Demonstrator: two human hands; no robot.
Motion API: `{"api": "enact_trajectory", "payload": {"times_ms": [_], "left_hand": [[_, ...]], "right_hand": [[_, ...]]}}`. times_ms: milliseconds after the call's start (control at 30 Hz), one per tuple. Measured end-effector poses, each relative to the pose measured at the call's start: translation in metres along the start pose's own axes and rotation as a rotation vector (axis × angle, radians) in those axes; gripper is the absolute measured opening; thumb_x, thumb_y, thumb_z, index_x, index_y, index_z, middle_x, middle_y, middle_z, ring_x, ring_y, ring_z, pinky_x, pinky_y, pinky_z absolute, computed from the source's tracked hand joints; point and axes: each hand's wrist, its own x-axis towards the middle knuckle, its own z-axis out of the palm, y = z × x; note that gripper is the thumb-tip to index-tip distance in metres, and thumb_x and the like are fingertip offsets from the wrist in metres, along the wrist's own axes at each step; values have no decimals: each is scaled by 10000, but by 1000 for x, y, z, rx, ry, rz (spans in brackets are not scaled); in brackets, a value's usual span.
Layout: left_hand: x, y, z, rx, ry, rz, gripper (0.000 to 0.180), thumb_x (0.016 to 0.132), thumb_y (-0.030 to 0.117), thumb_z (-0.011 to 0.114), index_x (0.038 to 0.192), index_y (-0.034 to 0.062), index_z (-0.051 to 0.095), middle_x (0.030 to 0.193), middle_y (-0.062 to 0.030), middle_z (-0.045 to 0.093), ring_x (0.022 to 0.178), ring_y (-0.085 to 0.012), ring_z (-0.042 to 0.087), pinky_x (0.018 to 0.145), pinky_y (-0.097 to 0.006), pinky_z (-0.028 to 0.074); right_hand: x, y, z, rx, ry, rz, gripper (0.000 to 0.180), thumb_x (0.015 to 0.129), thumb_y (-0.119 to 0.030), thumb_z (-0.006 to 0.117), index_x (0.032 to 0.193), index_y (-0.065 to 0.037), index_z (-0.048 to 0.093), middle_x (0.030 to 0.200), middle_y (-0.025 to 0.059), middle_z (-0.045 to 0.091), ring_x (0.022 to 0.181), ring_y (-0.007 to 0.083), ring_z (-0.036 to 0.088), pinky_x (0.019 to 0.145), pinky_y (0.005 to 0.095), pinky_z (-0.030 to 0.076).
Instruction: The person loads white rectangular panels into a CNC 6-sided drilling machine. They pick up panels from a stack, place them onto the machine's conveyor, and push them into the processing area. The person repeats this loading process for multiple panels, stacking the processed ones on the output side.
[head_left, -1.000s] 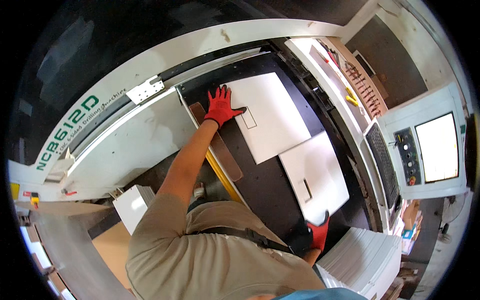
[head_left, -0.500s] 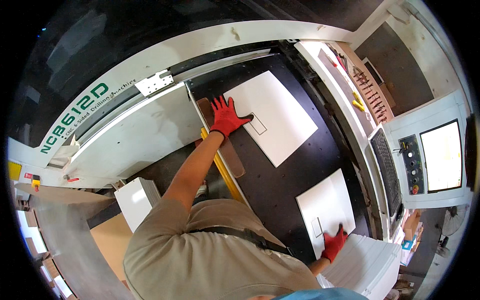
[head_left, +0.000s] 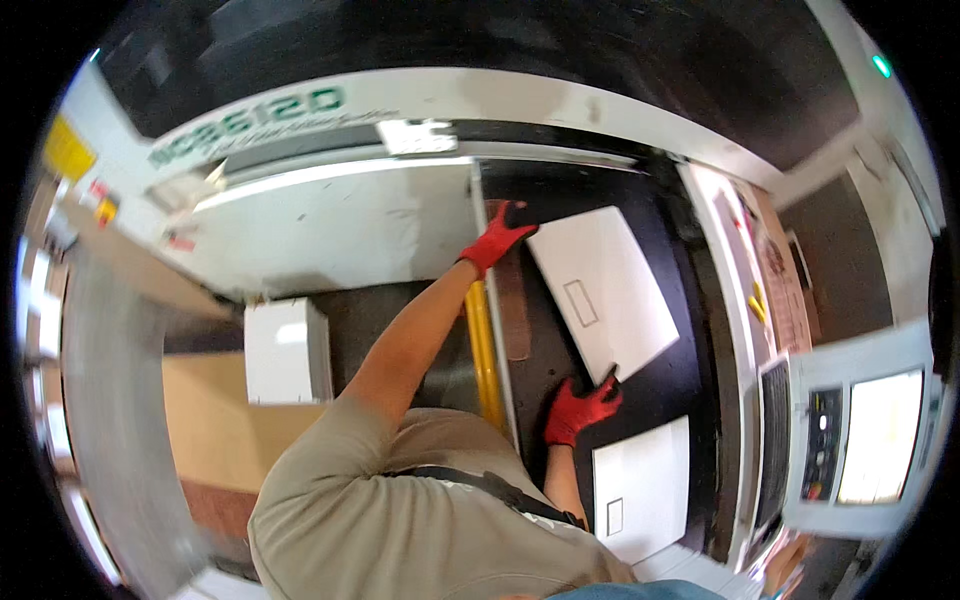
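Two white panels lie on the black machine bed (head_left: 560, 180), each with a small rectangle outlined near its left edge. At the far left corner of the larger panel (head_left: 625, 290) is my left hand (head_left: 498, 240), in a red glove with dark fingertips. Its thumb reaches the corner and its fingers are apart. My right hand (head_left: 580, 410), gloved the same way, is at that panel's near corner, fingers apart and one fingertip touching the edge. Nearer to me lies the smaller panel (head_left: 655, 480), clear of both hands.
A yellow rail (head_left: 484, 360) runs along the bed's left edge, beside a brown strip (head_left: 515, 310). White panels are stacked (head_left: 287, 352) at the left. At the right stand a keyboard (head_left: 772, 440) and a lit screen (head_left: 880, 435). More white panels lie at the lower edge.
My right hand has left the smaller panel and moved up to the larger panel's near corner. My left hand has drawn in its spread fingers at the far corner. The view has turned.
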Motion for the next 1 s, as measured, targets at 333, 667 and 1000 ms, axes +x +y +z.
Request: {"api": "enact_trajectory", "payload": {"times_ms": [333, 667, 1000], "left_hand": [[-18, -35, -1, -596, 324, 167, 400, 1030, 239, 694, 1379, 56, 628, 1357, -80, 651, 1286, -196, 585, 1115, -347, 468], [-320, -232, -155, -75, 212, -900, 1056, 898, 662, 713, 1643, 35, 304, 1672, -186, 372, 1496, -350, 420, 1237, -451, 327], [-594, -272, -352, 292, 556, -1593, 1088, 724, 601, 812, 1567, 51, 402, 1499, -267, 560, 1375, -410, 567, 1106, -525, 476]], "right_hand": [[14, 57, 27, 22, 176, -234, 528, 905, -289, 832, 1369, -98, 669, 1380, 193, 623, 1282, 414, 547, 1089, 574, 407], [5, 21, 21, -221, -105, -294, 630, 951, -321, 761, 1486, -59, 557, 1546, 226, 501, 1296, 456, 589, 1049, 541, 495], [-3, 1, 25, -378, -134, -263, 591, 1019, -248, 662, 1528, -7, 486, 1539, 235, 488, 1419, 423, 475, 1191, 515, 384]]}}
